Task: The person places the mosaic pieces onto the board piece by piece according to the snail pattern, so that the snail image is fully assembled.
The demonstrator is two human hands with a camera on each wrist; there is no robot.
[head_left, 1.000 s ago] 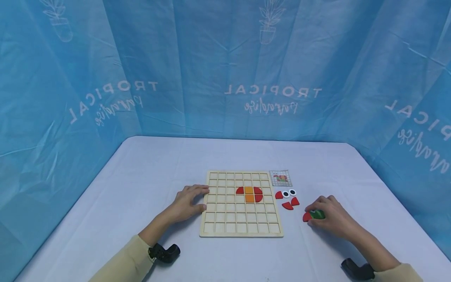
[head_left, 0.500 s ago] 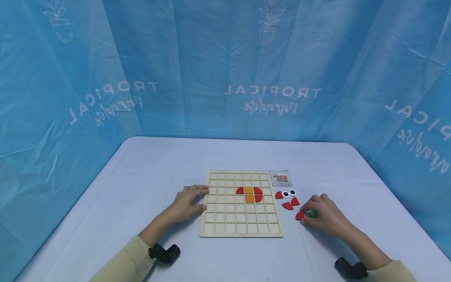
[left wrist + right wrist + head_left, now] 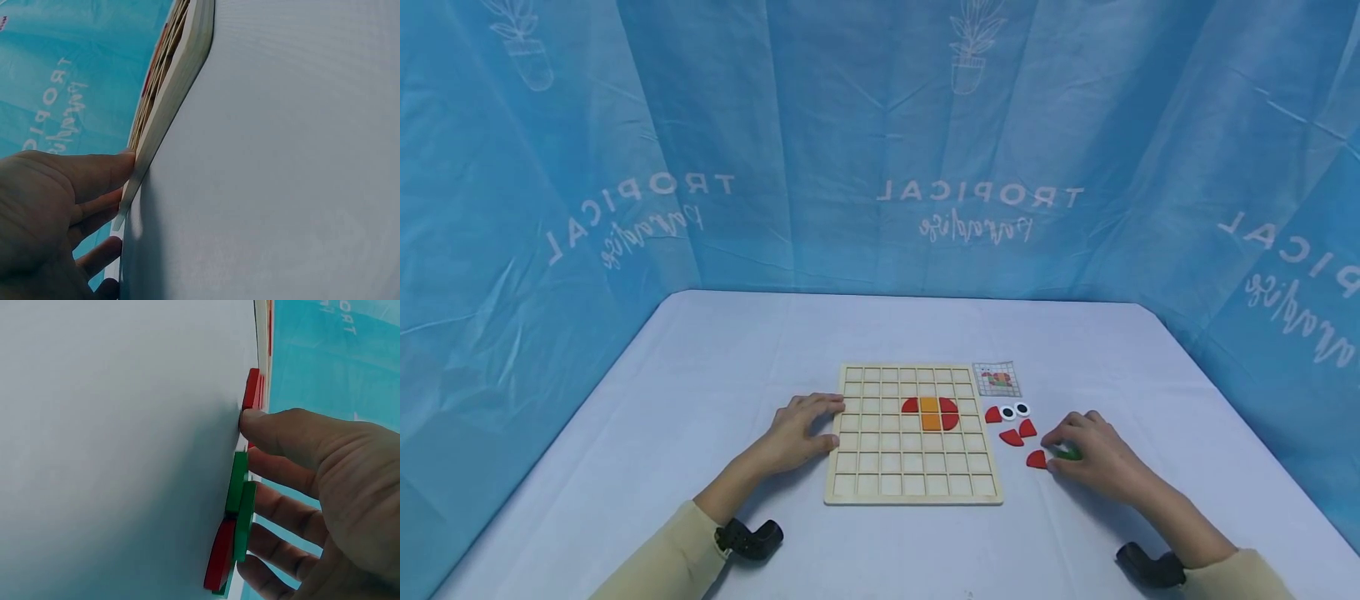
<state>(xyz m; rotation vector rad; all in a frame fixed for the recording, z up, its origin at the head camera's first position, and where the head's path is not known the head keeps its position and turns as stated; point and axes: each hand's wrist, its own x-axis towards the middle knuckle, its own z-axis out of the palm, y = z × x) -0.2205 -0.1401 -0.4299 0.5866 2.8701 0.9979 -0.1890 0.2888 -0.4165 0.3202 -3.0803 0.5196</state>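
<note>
**Board at the hub, loose pieces toward three**

From here, with twelve at the curtain and the grid board as hub on the table, the left hand rests at nine, touching the board's edge. The card lies at two, just beside it. Near three sit two eye pieces and three wedges. A single wedge lies just past three, between the board and the right hand, with more pieces under that hand. On the board, set pieces sit slightly toward one.

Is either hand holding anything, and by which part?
The left hand touches the wooden grid board at its left edge, without a clear grip. The right hand has its thumb by the nearest red quarter-circle piece; whether that is pinched cannot be told.
</note>
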